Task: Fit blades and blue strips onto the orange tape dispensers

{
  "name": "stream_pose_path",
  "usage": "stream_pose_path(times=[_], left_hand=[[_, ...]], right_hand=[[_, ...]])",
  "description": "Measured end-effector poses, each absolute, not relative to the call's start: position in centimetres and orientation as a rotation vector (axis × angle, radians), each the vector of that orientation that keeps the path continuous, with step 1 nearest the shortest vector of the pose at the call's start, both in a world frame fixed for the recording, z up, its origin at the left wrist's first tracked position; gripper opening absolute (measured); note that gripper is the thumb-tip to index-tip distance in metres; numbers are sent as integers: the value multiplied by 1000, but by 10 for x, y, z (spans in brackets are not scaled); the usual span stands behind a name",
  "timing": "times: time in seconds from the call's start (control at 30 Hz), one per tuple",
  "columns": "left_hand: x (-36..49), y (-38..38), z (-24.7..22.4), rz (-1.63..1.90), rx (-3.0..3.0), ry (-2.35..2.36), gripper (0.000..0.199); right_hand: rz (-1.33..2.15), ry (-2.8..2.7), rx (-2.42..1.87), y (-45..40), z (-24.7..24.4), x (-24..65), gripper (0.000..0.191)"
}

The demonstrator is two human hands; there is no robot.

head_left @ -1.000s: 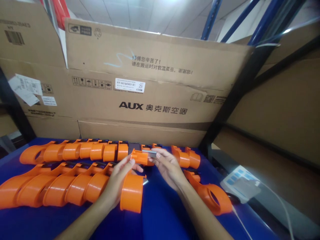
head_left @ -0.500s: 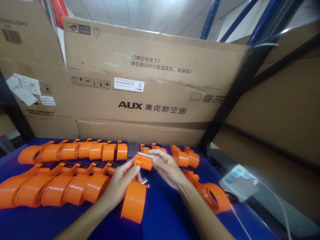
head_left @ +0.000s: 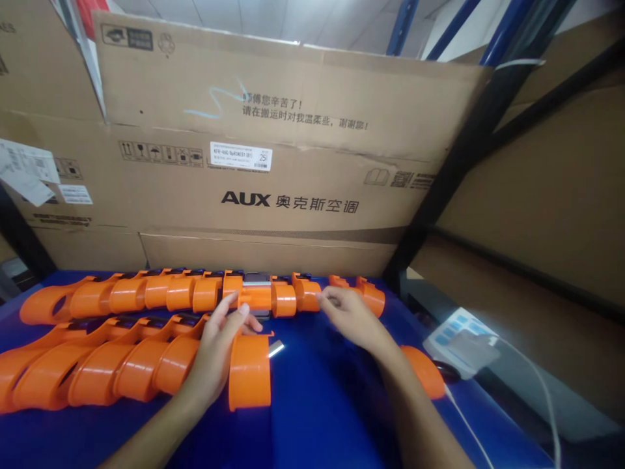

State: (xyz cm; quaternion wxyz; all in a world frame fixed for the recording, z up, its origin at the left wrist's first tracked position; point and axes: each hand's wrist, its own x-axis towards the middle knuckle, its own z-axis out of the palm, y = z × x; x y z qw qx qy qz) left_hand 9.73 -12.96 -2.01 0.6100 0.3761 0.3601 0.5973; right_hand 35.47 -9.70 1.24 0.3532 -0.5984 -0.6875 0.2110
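Observation:
My left hand (head_left: 222, 339) has its thumb and fingers at the left end of a small orange plastic piece (head_left: 256, 299) with a toothed metal strip along its top edge. That piece sits in front of a dark flat box (head_left: 256, 277). Just below the hand stands a large orange ring-shaped part (head_left: 250, 374), a shiny metal strip (head_left: 276, 349) sticking out beside it. My right hand (head_left: 349, 316) is apart from the piece, fingers curled and tips together next to an orange ring part (head_left: 307, 296) in the back row. Whatever its fingertips may hold is hidden.
Two rows of orange ring parts (head_left: 180, 361) line the left of the blue table (head_left: 312, 417). More stand at the back right. A white device with blue keys (head_left: 461, 342) and a cable lies at right. A large cardboard panel (head_left: 303, 176) closes off the back.
My right hand has let go of the toothed orange piece and moved right. My left hand has brought the piece back in front of the dark box. The camera view has shifted slightly.

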Motion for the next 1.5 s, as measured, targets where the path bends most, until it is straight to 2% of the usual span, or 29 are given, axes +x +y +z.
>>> stream_pose_path(times=[0.23,0.33,0.5,0.63,0.87,0.93,1.0,1.17,1.5], left_hand=[[93,-129,-15,1429,853,878,36],[87,-125,-16,1428,856,868,36],[84,-122,-18,1432,876,877,39],[86,-123,-16,1440,890,880,39],[92,-128,-9,1492,839,868,36],[92,-128,-9,1486,808,870,40],[92,-127,-10,1490,774,870,43],[92,-124,-14,1492,779,881,44],[92,-123,-18,1486,819,887,50]], right_hand=[[333,-1999,-2018,-104,4,367,17],[294,-2071,-2137,-105,0,368,8],[283,-2221,-2138,-106,-5,363,6],[274,-2343,-1981,-109,-5,346,2],[197,-2470,-1590,-124,-13,279,31],[125,-2482,-1583,-126,-20,263,42],[55,-2480,-1654,-126,-26,256,46],[21,-2460,-1754,-121,-29,261,30],[-4,-2389,-1770,-120,-30,264,14]])
